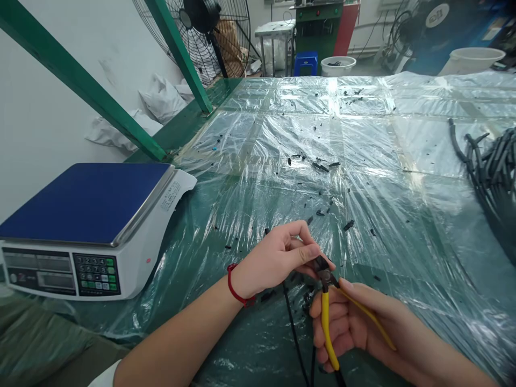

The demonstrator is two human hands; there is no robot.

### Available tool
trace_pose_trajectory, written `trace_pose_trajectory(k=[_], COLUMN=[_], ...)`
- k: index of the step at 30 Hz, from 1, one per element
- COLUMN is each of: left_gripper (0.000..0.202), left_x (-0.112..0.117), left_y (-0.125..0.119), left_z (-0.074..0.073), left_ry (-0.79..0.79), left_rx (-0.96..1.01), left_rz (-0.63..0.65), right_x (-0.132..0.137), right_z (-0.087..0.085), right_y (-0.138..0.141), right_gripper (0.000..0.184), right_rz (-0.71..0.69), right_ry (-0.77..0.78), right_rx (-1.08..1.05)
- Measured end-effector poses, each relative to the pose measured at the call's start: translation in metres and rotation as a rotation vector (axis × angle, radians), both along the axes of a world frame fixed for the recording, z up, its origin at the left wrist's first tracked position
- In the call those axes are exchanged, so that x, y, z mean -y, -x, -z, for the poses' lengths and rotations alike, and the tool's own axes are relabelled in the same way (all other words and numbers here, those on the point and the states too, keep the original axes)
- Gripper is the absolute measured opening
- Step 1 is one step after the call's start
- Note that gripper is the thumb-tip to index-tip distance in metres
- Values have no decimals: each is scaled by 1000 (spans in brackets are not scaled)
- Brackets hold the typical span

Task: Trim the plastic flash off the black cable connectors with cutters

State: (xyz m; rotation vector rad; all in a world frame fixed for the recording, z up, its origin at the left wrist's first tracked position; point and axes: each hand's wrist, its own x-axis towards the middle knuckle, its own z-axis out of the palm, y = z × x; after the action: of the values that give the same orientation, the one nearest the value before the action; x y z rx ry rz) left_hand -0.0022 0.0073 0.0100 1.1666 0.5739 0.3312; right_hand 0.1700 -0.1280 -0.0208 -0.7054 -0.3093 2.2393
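Observation:
My left hand, with a red cord bracelet at the wrist, pinches a small black part between thumb and fingers. In my right hand are yellow-handled cutting pliers, the handles spread and the jaws up against the black part. Whether the jaws have closed on it cannot be made out. A thin black cable hangs below my left hand; its upper end is hidden. Black scraps lie scattered over the clear plastic sheet in front of my hands.
On the left stands a weighing scale with a blue top. A bundle of black cables lies at the right. A green post rises at the table's far left, near a fan. Behind the table are a blue stool and white tubs.

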Motion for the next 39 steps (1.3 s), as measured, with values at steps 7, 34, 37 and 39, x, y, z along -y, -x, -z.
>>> trace_pose_trajectory(k=[7, 34, 37, 39], left_gripper=[25, 22, 23, 23], left_x=[0, -2, -1, -1], left_y=[-1, -2, -2, -2], left_z=[1, 3, 1, 1], left_ry=[4, -28, -32, -36], left_rx=[-13, 12, 10, 8], left_rz=[1, -14, -16, -20], right_x=[1, 4, 3, 4], right_z=[1, 8, 9, 9], right_y=[0, 5, 6, 7], right_gripper=[62, 66, 66, 65], right_rz=[33, 42, 34, 46], right_ry=[-3, -44, -37, -64], right_rx=[-26, 30, 37, 58])
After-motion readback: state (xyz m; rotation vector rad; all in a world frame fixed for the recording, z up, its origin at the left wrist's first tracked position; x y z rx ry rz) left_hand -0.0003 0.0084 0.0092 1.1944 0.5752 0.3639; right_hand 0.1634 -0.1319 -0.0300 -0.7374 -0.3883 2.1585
